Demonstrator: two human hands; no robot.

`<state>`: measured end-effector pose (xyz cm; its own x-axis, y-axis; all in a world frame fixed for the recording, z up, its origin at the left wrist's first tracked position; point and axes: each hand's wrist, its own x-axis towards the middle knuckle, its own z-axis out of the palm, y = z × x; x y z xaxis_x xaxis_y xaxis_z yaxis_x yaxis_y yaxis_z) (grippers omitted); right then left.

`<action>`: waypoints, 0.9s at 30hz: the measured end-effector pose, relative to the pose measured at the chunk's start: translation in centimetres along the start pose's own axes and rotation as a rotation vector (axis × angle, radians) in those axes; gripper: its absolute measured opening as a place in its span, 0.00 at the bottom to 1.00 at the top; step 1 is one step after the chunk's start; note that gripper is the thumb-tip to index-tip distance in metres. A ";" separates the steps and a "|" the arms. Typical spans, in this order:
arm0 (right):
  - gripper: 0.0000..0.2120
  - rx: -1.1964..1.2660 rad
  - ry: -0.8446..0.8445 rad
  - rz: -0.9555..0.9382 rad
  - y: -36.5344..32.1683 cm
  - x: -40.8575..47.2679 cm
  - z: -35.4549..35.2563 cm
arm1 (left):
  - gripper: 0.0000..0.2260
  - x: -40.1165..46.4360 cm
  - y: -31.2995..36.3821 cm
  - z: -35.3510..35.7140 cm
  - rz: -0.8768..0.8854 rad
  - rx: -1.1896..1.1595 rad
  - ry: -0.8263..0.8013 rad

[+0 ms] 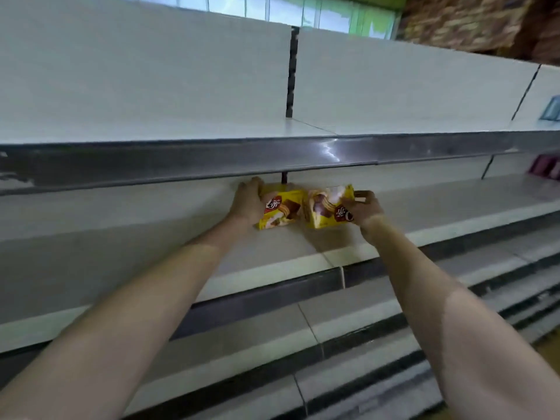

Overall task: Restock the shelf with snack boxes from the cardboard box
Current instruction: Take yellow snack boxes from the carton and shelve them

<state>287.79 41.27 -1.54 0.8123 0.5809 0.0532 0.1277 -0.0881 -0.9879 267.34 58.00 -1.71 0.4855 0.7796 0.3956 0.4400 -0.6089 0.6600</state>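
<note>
While both arms are stretched toward 12 o'clock, a yellow box (280,210) is gripped by the left hand (247,200) and a second box (328,206) by the right hand (362,210). Both boxes are held side by side, nearly touching, on the shelf (181,237); the second is tilted.

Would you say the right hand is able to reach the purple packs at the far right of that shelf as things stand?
Probably not right away: the right hand is gripping a yellow box, and the purple packs sit well off to its right. The shelf between them looks bare.

Soft even light, glare on shelf rail (331,151), edges warped
</note>
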 end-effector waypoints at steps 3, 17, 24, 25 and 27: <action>0.30 0.001 -0.129 0.069 0.1 0.8 0.2 | 0.16 0.3 -0.2 0.5 -0.009 -0.001 0.015; 0.04 0.192 -0.200 -0.099 0.7 2.6 1.3 | 0.18 -0.8 0.6 0.4 -0.054 0.128 0.009; 0.19 -0.046 -0.167 -0.297 -0.8 3.1 1.1 | 0.19 -2.1 2.8 0.9 0.161 0.521 0.090; 0.21 -0.094 -0.137 -0.299 -1.0 3.2 1.2 | 0.21 -2.4 3.3 1.0 0.219 0.551 0.091; 0.25 -0.183 -0.060 -0.322 -1.2 3.6 1.5 | 0.22 -2.9 4.1 1.4 0.271 0.580 0.073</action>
<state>289.72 44.66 -0.41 0.6800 0.6481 0.3430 0.4751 -0.0332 -0.8793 268.83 53.06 -1.08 0.5929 0.5827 0.5558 0.6559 -0.7499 0.0864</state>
